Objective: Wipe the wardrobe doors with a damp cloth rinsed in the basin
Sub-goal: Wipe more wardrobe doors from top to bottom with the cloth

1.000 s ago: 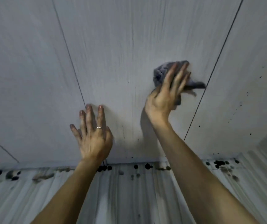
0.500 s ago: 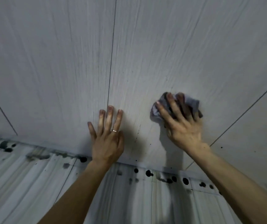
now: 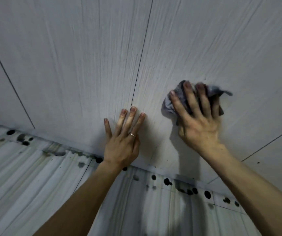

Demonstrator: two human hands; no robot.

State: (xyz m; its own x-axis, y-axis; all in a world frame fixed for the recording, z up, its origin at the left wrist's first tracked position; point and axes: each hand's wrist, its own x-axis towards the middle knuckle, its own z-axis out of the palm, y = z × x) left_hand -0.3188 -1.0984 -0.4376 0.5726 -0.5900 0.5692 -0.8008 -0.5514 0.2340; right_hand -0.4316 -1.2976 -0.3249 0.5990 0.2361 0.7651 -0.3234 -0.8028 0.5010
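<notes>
Pale grey wood-grain wardrobe doors (image 3: 89,57) fill the upper view, split by thin dark seams. My right hand (image 3: 198,120) presses a crumpled grey cloth (image 3: 172,101) flat against the door right of the middle seam, its fingers spread over the cloth. A corner of the cloth sticks out to the right. My left hand (image 3: 123,142), with a ring on one finger, rests flat with straight fingers on the door's lower edge, just left of the cloth.
Below the doors' bottom edge lies a pale streaked tile floor (image 3: 34,184) with dark round spots (image 3: 167,181) scattered along the wardrobe's base. More door seams (image 3: 9,79) run at the far left and lower right.
My right hand slid the cloth down the door, then slightly to the right. The view shifted so the middle seam now sits left of the cloth. My left hand stayed flat on the door.
</notes>
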